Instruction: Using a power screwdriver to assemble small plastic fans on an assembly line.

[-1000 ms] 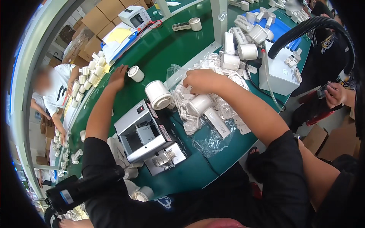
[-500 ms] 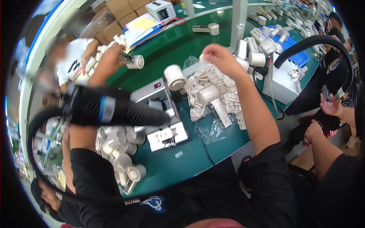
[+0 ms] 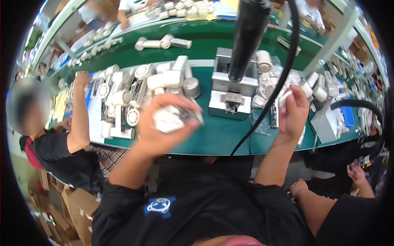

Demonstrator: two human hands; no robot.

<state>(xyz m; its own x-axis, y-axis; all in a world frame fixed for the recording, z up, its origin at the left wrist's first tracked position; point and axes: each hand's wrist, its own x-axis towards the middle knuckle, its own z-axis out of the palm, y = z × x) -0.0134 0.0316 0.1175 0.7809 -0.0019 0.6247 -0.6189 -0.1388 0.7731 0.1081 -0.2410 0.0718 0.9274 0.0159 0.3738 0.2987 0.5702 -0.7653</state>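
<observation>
My left hand (image 3: 158,127) is wrapped round a white plastic housing (image 3: 168,119), held above the front of the green table. Motion blurs it, and a dark part shows at its right end. My right hand (image 3: 296,115), raised at the right, pinches a small white plastic piece (image 3: 284,99) between thumb and fingers. Beside that hand spreads a heap of small white parts (image 3: 266,84), partly on clear plastic film. Between my hands stands a grey metal machine (image 3: 232,92) with a small metal fixture at its front.
A black cylindrical tool (image 3: 248,39) hangs over the machine, with a black hose curving down beside it. White round-headed housings (image 3: 156,80) are piled at left. Others lie on the green strip (image 3: 123,53) behind. A co-worker (image 3: 57,139) reaches in from the left.
The view has swung left. My left hand has come back from the far strip, where it held a housing, to the near table. My right hand has left the small-parts heap with a piece.
</observation>
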